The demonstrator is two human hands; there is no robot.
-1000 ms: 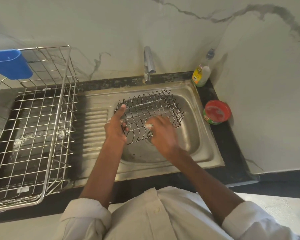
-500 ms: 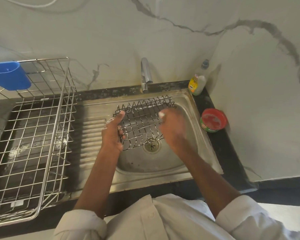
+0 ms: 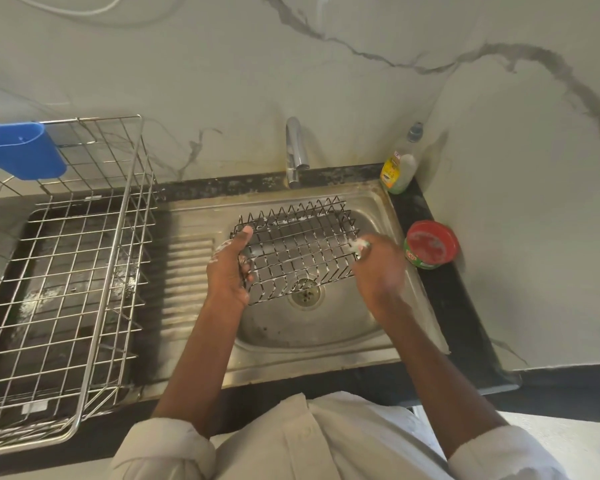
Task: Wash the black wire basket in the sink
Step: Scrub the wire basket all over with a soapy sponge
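The basket (image 3: pixel 297 249) sits tilted in the sink (image 3: pixel 326 327), over the drain (image 3: pixel 305 294), below the one tap (image 3: pixel 294 150). The left hand (image 3: pixel 230 268) grips the basket's left edge, thumb up on the rim, fingers curled through the wires, foam on the knuckles. The right hand (image 3: pixel 378 268) is at the basket's right edge, curled around a small sudsy scrubber (image 3: pixel 359 244); it is blurred. Right of the sink on the black counter (image 3: pixel 465 323) stand one bottle (image 3: pixel 400 164) at the back corner and one red tub (image 3: pixel 430 244) just beside the right hand. Left of the sink stands one steel rack (image 3: pixel 84 271), a blue cup (image 3: pixel 21 150) hung on its back rim.
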